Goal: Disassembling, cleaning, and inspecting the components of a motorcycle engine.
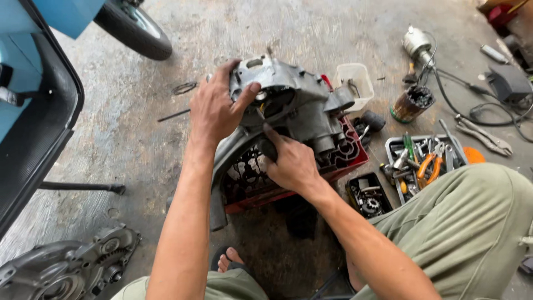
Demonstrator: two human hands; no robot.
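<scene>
A grey metal engine casing (pixel 300 105) rests on a red plastic crate (pixel 350 153) on the concrete floor. My left hand (pixel 214 108) grips the casing's upper left edge, thumb pressed on its face. My right hand (pixel 291 164) holds the casing's lower front, fingers curled around a dark round part beneath it. A curved grey arm of the casing (pixel 219 178) runs down the left side of the crate.
A tool tray with pliers (pixel 425 161) and a small black tray of parts (pixel 369 197) lie right of the crate. A white tub (pixel 355 80), a rusty can (pixel 412 104), cables and a scooter wheel (pixel 133 30) surround it. Another engine cover (pixel 66 266) lies bottom left.
</scene>
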